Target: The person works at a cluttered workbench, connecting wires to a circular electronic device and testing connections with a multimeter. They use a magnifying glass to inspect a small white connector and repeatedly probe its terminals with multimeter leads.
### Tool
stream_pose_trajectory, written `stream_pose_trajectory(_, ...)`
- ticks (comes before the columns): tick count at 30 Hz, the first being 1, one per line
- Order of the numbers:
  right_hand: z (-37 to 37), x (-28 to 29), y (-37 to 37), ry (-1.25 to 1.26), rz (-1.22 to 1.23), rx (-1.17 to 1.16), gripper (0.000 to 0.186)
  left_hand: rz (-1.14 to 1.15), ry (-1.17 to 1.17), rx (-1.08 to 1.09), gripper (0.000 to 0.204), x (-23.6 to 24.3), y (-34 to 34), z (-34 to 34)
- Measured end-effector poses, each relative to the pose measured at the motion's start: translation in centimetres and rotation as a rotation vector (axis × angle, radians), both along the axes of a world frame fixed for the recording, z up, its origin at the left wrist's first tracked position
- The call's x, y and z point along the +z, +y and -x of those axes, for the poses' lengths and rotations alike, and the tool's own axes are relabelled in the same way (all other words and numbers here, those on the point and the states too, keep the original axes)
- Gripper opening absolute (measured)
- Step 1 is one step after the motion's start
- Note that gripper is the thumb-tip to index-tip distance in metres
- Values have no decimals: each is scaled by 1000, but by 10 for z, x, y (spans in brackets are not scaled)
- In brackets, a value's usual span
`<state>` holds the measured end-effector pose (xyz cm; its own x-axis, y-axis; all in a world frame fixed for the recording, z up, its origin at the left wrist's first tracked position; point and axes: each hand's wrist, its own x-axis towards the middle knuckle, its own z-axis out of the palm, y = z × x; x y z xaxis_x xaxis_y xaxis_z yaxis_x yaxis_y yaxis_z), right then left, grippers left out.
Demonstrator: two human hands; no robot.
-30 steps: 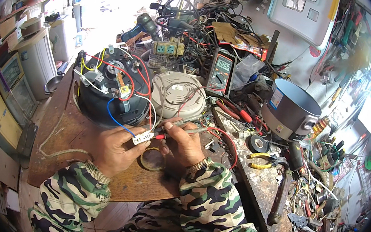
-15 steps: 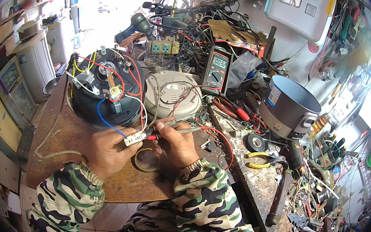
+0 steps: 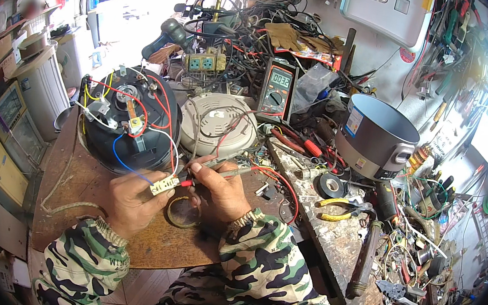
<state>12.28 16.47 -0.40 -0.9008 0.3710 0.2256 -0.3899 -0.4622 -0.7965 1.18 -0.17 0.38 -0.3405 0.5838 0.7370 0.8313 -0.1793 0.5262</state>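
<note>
My left hand [image 3: 130, 204] pinches a small white terminal block [image 3: 164, 185] between thumb and fingers. Blue, white and red wires lead from the block toward an upturned black appliance base [image 3: 149, 152] at the left. Closed around the multimeter's test probes [image 3: 242, 170], my right hand [image 3: 221, 196] keeps a red probe end at the block's right side; exact tip contact is too small to tell. A red lead loops away from this hand. Beyond the hands, the multimeter [image 3: 277, 89] stands with its display lit.
A round beige cover [image 3: 222, 130] lies beside the black base. Right of my hands are black tape [image 3: 331, 186], yellow-handled pliers [image 3: 340, 209] and a grey pot [image 3: 377, 135]. A tape ring [image 3: 183, 212] rests near my wrists. Tangled cables [image 3: 234, 35] pile up behind.
The whole view has shifted slightly, so the scene sits a little further left. Both hands keep the same grip on the terminal block and probes.
</note>
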Motion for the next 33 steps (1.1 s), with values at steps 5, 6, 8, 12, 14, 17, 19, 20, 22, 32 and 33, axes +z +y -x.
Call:
stream_pose_trajectory(5,1,-1,-2,-4,42,-7,19,-3,-9,16,29,0,1,-1)
stream_pose_trajectory(6,1,-1,-3,-9,50,-12,19,-2,-7,19,29,1,1,-1)
stream_pose_trajectory(8,1,0,-4,-21,65,-24,19,1,-5,23,29,2,0,-1)
stream_pose_trajectory(12,3,0,1,-52,37,-61,19,0,-34,36,29,-1,1,1)
stream_pose_trajectory(14,1,6,12,-100,-8,-99,19,-13,-46,48,30,-4,-1,4)
stream_pose_trajectory(17,4,29,63,67,-178,-411,20,10,-37,30,28,3,4,1)
stream_pose_trajectory(19,20,39,104,34,-225,-471,19,40,-11,72,28,-5,-5,5)
stream_pose_trajectory(20,33,39,129,-27,-281,-544,19,41,-14,93,28,-6,-13,6)
stream_pose_trajectory(22,17,63,163,-170,-410,-766,13,26,-23,35,28,0,-3,6)
stream_pose_trajectory(32,60,2,277,-558,-1553,-1184,22,78,-76,72,29,7,-9,-2)
stream_pose_trajectory(33,47,8,282,-561,-1635,-1200,22,53,-55,32,31,7,-3,0)
